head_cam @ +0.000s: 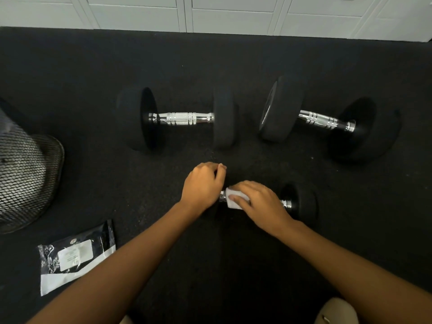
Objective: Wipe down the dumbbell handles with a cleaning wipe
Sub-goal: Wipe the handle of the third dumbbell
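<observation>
Black floor carries three dumbbells, two beyond the near dumbbell, a mesh bin and wipe pack to its left; left hand curled over its left head, right hand fingers together pressing wipe around its handle.

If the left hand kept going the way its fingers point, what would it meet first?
Probably the middle dumbbell, at its right-hand weight, past bare floor mat. The left hand points up-frame and slightly right; depth is unclear.
</observation>
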Motion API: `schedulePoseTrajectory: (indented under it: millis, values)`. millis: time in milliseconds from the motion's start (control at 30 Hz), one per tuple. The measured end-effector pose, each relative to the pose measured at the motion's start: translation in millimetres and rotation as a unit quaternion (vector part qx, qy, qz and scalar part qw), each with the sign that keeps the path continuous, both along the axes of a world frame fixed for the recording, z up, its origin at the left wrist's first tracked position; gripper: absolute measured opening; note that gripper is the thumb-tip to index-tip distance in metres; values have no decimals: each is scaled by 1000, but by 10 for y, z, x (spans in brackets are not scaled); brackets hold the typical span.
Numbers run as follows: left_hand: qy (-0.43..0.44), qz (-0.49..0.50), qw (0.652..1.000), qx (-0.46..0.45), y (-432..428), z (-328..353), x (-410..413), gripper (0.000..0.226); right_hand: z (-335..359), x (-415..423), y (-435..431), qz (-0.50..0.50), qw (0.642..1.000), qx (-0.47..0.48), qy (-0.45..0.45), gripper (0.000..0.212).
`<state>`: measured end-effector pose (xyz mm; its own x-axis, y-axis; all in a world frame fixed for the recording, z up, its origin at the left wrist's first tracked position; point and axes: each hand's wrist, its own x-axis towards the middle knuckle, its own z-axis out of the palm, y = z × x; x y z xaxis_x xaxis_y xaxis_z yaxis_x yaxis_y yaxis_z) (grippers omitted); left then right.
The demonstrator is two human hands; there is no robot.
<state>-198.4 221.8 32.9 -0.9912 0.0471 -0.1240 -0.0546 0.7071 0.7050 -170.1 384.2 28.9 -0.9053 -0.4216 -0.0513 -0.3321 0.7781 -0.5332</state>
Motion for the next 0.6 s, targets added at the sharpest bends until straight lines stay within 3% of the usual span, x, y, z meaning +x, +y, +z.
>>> schedulePoseTrajectory:
  millis: [100, 167, 333, 400, 500, 600]
  values:
    - [-3, 3, 1000, 1, 3, -1, 1, 35, -36, 144, 94, 45, 993, 0, 108, 34]
    - [3, 5, 1000, -2, 9, -12, 2, 36, -54, 147, 94, 28, 994, -16, 107, 32]
    - [6, 7, 1000, -8, 3, -13, 2, 36, -54, -210, -44, -130, 980, -23, -148, 24]
    - [6, 8, 1000, -9, 2, -1, -1, 36, -42, -277, -50, -137, 973, -1, -185, 27]
    - [0, 10, 1000, 2, 2, 7, -3, 35, -15, -102, -5, -70, 995, 14, -68, 26]
    - [-2, 17, 1000, 10, -2, 12, -1, 35, -28, 132, 84, -21, 998, -39, 52, 35]
